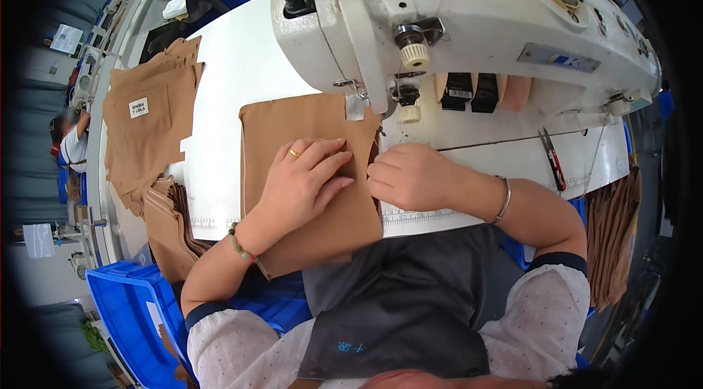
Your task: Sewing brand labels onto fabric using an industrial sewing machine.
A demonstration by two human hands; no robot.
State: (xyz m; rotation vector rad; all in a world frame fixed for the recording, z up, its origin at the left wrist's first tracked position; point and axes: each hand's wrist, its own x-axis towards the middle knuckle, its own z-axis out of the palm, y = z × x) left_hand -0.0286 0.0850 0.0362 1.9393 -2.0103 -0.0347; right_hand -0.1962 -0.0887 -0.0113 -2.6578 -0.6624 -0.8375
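Observation:
A brown fabric panel point(307, 114) lies on the white sewing table with its upper right part by the needle area of the white sewing machine point(351, 30). My left hand point(304, 180), with a ring on one finger, rests on the panel with its fingers bent but apart. At the panel's right edge, my right hand point(410, 176) is closed, its fingertips pinching the edge of the cloth. A small pale square point(354, 107) sits on the panel by the presser foot; whether it is a label I cannot tell. The near end of the panel hangs over the table's front edge.
Brown fabric pieces point(150, 132), one with a white label, are stacked at the left. Red-and-black thread snips point(553, 160) lie at the right. Black tags point(483, 92) stand behind the machine arm. Blue bins point(132, 316) sit lower left; brown cloth point(614, 235) hangs at right.

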